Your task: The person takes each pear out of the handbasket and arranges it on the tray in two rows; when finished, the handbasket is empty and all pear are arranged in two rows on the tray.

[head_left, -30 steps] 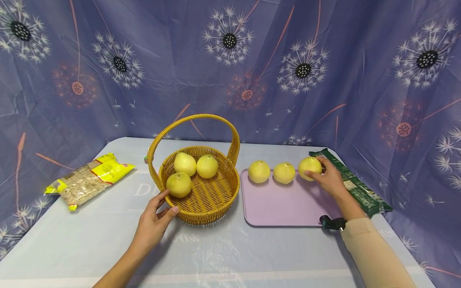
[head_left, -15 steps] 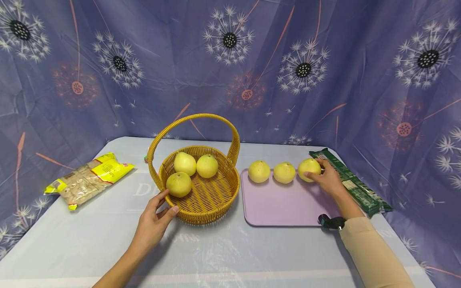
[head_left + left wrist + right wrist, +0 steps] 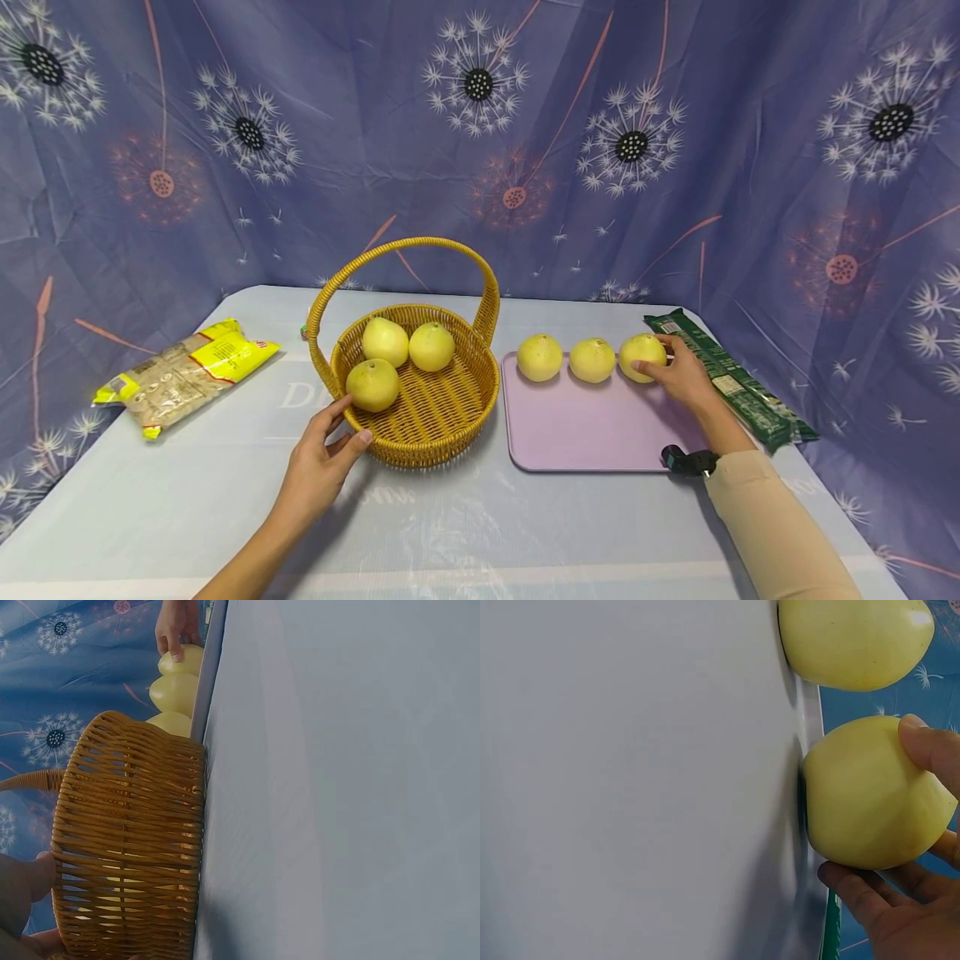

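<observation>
My left hand (image 3: 324,450) holds the near left rim of a round woven basket (image 3: 450,442) with a tall arched handle. Inside the basket sit three pale yellow round fruits, the nearest fruit (image 3: 372,385) close to my fingers. To the right is a lilac tray (image 3: 585,433) with a row of three similar fruits along its far side. My right hand (image 3: 678,371) grips the rightmost fruit (image 3: 639,357), thumb on one side and fingers on the other. In the right wrist view this fruit (image 3: 870,795) has its base right at the tray surface.
A yellow and clear packet (image 3: 187,371) lies on the left of the white-covered table (image 3: 450,533). Behind my right hand lies a dark green packet (image 3: 738,383), partly overlapping the tray's right side in this view. A patterned purple curtain (image 3: 360,125) hangs around the table.
My right hand has brought its fruit slightly down and left, lower toward the tray beside the middle fruit. The left hand and basket have stayed in place.
</observation>
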The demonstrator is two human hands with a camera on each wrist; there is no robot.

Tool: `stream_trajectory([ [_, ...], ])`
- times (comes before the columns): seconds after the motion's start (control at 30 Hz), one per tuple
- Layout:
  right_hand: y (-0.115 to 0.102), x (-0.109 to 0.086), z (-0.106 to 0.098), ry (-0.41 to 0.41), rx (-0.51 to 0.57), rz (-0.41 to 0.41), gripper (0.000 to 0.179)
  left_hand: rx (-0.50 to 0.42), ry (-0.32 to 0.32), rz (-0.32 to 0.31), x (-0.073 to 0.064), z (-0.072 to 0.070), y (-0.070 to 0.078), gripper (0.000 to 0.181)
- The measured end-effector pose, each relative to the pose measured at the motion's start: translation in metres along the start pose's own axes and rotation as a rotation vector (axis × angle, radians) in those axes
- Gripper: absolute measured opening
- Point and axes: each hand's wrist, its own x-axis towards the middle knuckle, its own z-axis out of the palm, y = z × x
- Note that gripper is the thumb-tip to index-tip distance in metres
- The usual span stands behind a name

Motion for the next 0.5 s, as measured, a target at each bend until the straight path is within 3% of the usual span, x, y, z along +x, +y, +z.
stream_trajectory([
  [0.5, -0.0002, -0.0022, -0.0006, -0.022, 0.015, 0.016, 0.088, -0.012, -0.007, 0.0, 0.0001, -0.001, 0.001, 0.061],
])
